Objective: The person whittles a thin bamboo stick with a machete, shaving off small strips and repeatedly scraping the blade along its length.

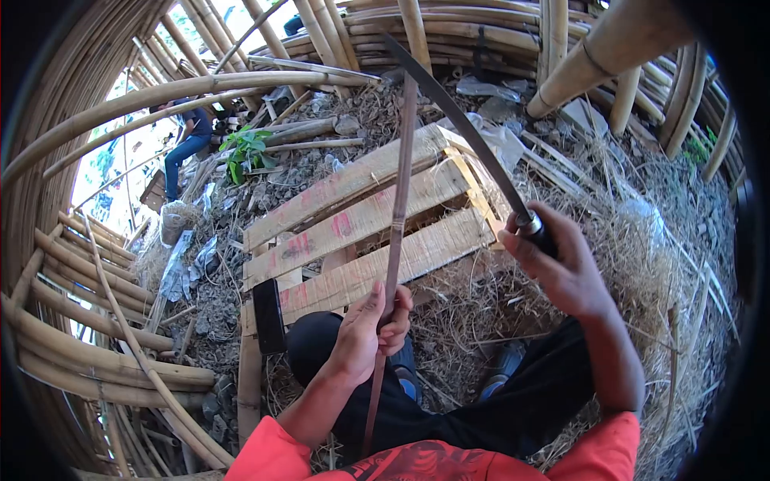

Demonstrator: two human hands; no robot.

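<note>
My left hand (375, 333) is closed round a thin brown bamboo strip (399, 200), which stands nearly upright, its lower end running down past my lap. Wrapped round the dark handle of a long curved knife (481, 148), my right hand (561, 256) is raised to the right of the strip. The blade slants up and to the left, and its tip appears above the strip's top end. Whether blade and strip touch there, I cannot tell. Below both hands are my dark-trousered legs.
A slatted wooden pallet (353, 220) lies ahead, with a black phone (269, 317) at its left edge. Bamboo poles (120, 353) frame the left side and back. A person (188, 140) sits at the far left. Dry shavings (634, 321) cover the ground at right.
</note>
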